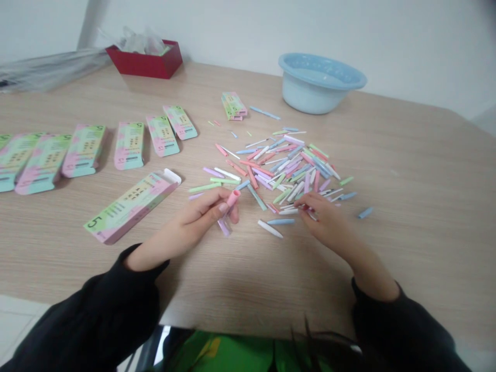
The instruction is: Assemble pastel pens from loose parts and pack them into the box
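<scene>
My left hand (197, 219) is closed around a few pastel pen pieces (230, 212), a pink one and a purple one sticking out past the fingers. My right hand (325, 219) reaches into the near edge of a scattered pile of pastel pen parts (289, 165), its fingertips pinched on a small piece I cannot make out. A long open box (129, 206), green and pink with a "5" on it, lies just left of my left hand, its white flap open. A white piece (270, 229) and a blue piece (281, 221) lie between my hands.
Several closed boxes of the same kind (85, 150) lie in a row at the left, one more (233, 106) further back. A light blue bowl (320, 82) stands at the back right, a red tray (145, 59) with plastic bags at the back left. The wooden table's (406, 170) near edge is by my sleeves.
</scene>
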